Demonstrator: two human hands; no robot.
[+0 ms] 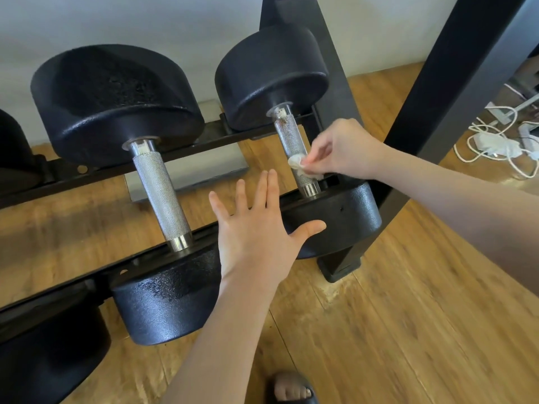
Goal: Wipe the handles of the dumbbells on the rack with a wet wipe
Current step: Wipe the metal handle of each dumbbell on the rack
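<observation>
Right hand (341, 150) at center right pinching a white wipe (298, 164) against the right dumbbell's handle (293, 138), left hand (256, 228) at center, grip released, fingers spread

No legible text, label, brand, number or sign found. The black round-headed dumbbells (116, 103) with knurled steel handles show plain pebbled faces with no weight marking readable. The black steel rack (455, 83) bears no plate or decal.
</observation>
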